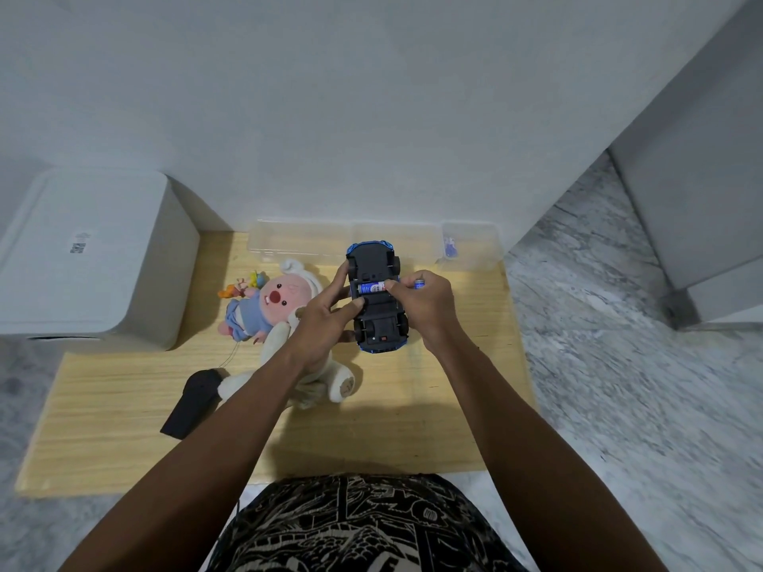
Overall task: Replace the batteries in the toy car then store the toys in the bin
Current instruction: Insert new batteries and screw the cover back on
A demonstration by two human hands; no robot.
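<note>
A blue toy car lies upside down, its black underside facing up, above the wooden board. My left hand grips its left side, thumb on the underside. A blue battery sits across the open battery bay. My right hand pinches that battery's right end and also holds a second blue battery between its fingers. A pink-faced plush in a blue outfit lies left of the car, partly under my left arm. A white plush toy lies beneath my left forearm.
A clear plastic bin stands at the board's far edge, with a smaller clear container holding a small blue item to its right. A black remote lies on the wooden board. A white box stands left.
</note>
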